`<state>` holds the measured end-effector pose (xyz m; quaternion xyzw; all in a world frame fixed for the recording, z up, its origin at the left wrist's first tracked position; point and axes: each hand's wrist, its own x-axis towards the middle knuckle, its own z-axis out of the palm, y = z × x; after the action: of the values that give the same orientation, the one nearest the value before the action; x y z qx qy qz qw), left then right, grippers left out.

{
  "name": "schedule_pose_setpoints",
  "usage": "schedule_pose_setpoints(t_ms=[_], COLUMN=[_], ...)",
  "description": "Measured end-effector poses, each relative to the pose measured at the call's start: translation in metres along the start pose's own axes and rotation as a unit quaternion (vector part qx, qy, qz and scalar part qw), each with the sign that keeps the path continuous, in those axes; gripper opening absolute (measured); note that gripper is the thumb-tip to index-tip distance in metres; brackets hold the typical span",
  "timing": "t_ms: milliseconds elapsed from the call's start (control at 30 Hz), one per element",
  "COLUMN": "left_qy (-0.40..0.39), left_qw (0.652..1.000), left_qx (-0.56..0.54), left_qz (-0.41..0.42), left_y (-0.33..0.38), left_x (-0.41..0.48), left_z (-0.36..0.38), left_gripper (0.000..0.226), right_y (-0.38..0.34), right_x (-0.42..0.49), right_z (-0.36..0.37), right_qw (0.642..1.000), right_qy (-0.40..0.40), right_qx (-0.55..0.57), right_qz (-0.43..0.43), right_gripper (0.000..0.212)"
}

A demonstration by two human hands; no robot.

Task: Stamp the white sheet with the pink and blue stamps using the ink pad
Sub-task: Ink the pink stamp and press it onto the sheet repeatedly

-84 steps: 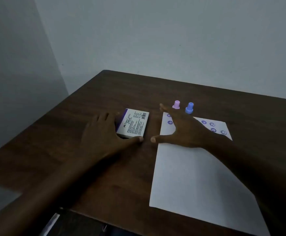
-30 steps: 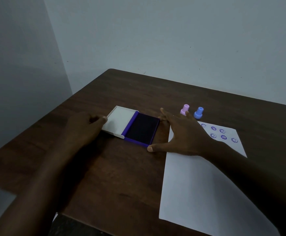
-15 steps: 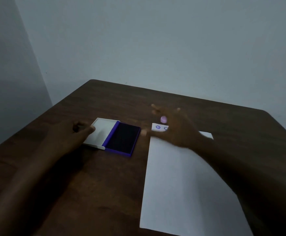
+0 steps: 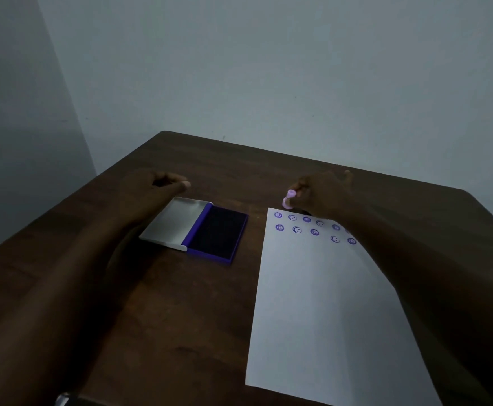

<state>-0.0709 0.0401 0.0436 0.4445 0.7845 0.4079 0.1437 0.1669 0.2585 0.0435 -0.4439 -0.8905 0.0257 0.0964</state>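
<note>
Two rows of purple prints already mark the far end of the white paper sheet (image 4: 324, 303). Landmark: the open purple ink pad (image 4: 217, 234), white lid folded flat. Right hand (image 4: 320, 196), beyond the sheet's far edge right of the pad, pinches the small pink plastic stamp (image 4: 288, 199), likely to carry it for inking. Left hand (image 4: 154, 190), loosely curled and empty, rests beside the lid, probably steadying it. Blue stamp hidden.

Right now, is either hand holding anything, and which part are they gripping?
The right hand pinches the pink stamp by its upper handle. The left hand is loosely curled, apparently holding nothing.
</note>
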Motion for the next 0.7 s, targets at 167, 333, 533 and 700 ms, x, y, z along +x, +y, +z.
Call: schedule_pose_setpoints(t_ms=[167, 333, 533, 700], left_qy=[-0.005, -0.068, -0.094, -0.058], left_qw=[0.997, 0.98, 0.959, 0.958], left_qx=[-0.073, -0.186, -0.261, -0.268], left_qz=[0.01, 0.024, 0.057, 0.08], left_y=[-0.001, 0.007, 0.012, 0.01], left_x=[-0.002, -0.008, -0.012, -0.011], left_z=[0.005, 0.008, 0.023, 0.025], left_gripper=[0.024, 0.025, 0.042, 0.036], right_y=[-0.014, -0.06, -0.09, -0.09], right_x=[-0.011, -0.025, -0.032, -0.034], right_z=[-0.012, -0.023, -0.02, -0.012], right_qw=[0.984, 0.903, 0.856, 0.838], right_qy=[0.026, -0.055, -0.121, -0.124], right_qx=[0.173, 0.422, 0.496, 0.528], right_qz=[-0.043, -0.059, -0.08, -0.059], right_gripper=[0.02, 0.024, 0.03, 0.031])
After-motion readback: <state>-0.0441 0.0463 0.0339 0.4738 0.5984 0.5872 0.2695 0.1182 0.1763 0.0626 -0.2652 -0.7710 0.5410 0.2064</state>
